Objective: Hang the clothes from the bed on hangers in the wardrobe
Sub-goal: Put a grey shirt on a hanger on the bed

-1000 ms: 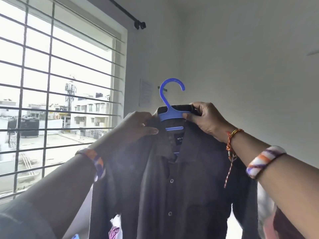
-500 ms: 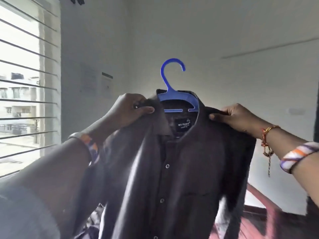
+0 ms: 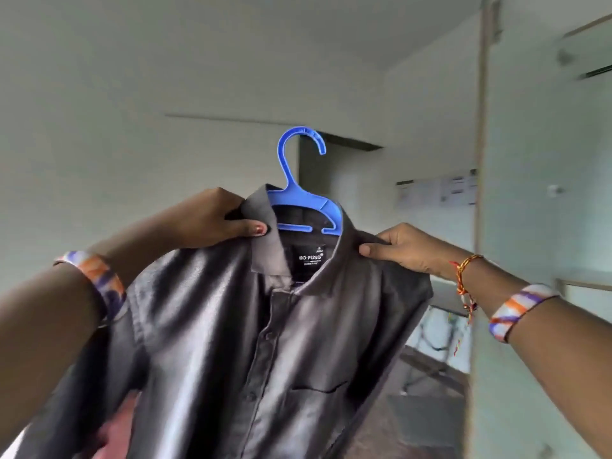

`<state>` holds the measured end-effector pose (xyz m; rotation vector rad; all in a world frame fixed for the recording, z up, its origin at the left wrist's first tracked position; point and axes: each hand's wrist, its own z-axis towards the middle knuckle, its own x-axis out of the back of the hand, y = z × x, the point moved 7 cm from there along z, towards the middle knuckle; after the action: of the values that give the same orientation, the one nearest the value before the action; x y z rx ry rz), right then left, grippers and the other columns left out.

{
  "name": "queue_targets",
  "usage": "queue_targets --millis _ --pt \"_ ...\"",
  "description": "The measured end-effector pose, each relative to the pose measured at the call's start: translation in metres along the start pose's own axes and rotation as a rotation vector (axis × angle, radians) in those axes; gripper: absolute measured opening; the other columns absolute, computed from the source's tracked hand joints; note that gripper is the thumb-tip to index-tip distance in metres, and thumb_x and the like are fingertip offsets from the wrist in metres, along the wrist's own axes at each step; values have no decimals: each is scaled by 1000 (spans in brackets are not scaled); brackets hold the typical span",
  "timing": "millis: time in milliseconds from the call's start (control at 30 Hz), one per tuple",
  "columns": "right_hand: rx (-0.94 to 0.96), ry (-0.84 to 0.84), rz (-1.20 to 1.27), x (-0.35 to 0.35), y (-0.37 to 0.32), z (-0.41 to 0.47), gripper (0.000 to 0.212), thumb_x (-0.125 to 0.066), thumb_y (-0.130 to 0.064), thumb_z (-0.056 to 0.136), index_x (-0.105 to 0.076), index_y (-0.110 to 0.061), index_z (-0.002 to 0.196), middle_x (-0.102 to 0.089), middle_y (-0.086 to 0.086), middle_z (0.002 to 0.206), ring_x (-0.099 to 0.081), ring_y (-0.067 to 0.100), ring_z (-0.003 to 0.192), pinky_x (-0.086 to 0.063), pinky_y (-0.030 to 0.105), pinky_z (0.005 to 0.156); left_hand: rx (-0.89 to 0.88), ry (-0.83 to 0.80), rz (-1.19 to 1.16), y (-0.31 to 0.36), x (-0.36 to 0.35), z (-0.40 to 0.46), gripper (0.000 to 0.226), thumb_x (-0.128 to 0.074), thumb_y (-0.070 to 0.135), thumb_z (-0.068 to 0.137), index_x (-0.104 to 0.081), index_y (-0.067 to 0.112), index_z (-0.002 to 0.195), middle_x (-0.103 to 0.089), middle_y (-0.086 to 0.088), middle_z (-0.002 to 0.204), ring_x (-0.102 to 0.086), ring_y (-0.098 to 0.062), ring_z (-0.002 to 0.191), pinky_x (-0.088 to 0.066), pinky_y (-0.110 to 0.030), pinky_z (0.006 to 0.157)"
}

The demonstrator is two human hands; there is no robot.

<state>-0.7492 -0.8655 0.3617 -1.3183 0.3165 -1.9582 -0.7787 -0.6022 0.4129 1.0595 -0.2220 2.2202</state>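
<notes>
Up in front of the person, a dark grey shirt [image 3: 251, 342] hangs on a blue hanger [image 3: 299, 193], whose hook rises above the collar. The left hand [image 3: 212, 220] grips the shirt's left shoulder just beside the collar, its fingers curled over the cloth and the thumb pressed beneath. The right hand [image 3: 400, 250] pinches the right shoulder seam between thumb and curled fingers. Each forearm wears a striped orange, purple and white bangle [image 3: 520, 309], and a red and yellow thread [image 3: 463, 279] circles the right wrist. Far right stands a pale wardrobe door [image 3: 543, 193], blurred, with a white wall [image 3: 132, 77] behind the shirt.
</notes>
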Motion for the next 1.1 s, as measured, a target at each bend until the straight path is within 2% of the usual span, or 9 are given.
queue_targets --millis 133,233,367,500,600,733,900,1000,1100 --pt "-145 172 -171 118 87 -65 45 -66 -45 80 -66 0 76 -67 9 72 -59 15 67 -48 30 64 -105 -97 -209 94 -69 68 70 -57 69 72 -51 -1 65 -39 6 55 -32 -2 46 -32 -17 47" --pt "-234 324 -471 196 140 -118 34 -61 -42 86 -62 -8 87 -63 5 80 -58 20 81 -44 31 70 -76 -149 -327 151 -124 112 61 -60 55 78 -50 -4 68 -43 -3 57 -37 -6 51 -35 -20 51" --pt "-422 485 -667 267 191 -173 44 -55 -33 91 -47 -15 130 -53 13 126 -50 31 117 -43 42 97 39 -238 -588 227 -205 161 48 -66 49 79 -55 5 66 -55 -9 62 -46 -18 55 -37 -27 51" --pt "-508 708 -768 314 219 -203 53 -55 -31 92 -39 -10 137 -44 17 136 -41 36 126 -39 45 101 276 -326 -954 307 -297 202 38 -63 36 87 -61 1 101 -64 -14 96 -60 -26 77 -48 -28 64" --pt "-452 692 -642 332 243 -198 48 -56 -36 91 -48 -12 132 -52 10 134 -48 25 123 -39 29 99 458 -441 -1279 366 -371 230 36 -52 25 96 -50 4 124 -59 -8 110 -54 -21 90 -44 -32 74" --pt "-462 548 -470 336 272 -175 48 -52 -49 89 -53 -18 126 -56 -3 122 -54 13 109 -44 24 74 592 -561 -1595 447 -457 280 18 -39 11 98 -57 7 102 -59 -6 86 -56 -19 72 -51 -22 52" --pt "-589 353 -654 352 359 -145 43 -60 -38 88 -50 -18 124 -59 2 119 -56 22 111 -45 34 87 564 -650 -1785 539 -525 357 37 -40 11 99 -43 -3 133 -53 -10 86 -54 -23 108 -47 -29 88" --pt "-602 496 -993 391 407 -143 41 -45 -19 95 -37 -29 134 -58 3 120 -56 29 109 -45 37 87 437 -853 -1763 587 -552 394 23 -52 22 96 -53 4 109 -59 -11 88 -61 -24 70 -54 -44 60" --pt "-641 641 -993 431 462 -155 48 -40 -13 96 -33 -34 139 -62 4 115 -59 29 103 -49 38 85 310 -937 -1737 628 -582 426 20 -55 26 94 -49 7 87 -51 -6 70 -58 -15 48 -50 -46 75"
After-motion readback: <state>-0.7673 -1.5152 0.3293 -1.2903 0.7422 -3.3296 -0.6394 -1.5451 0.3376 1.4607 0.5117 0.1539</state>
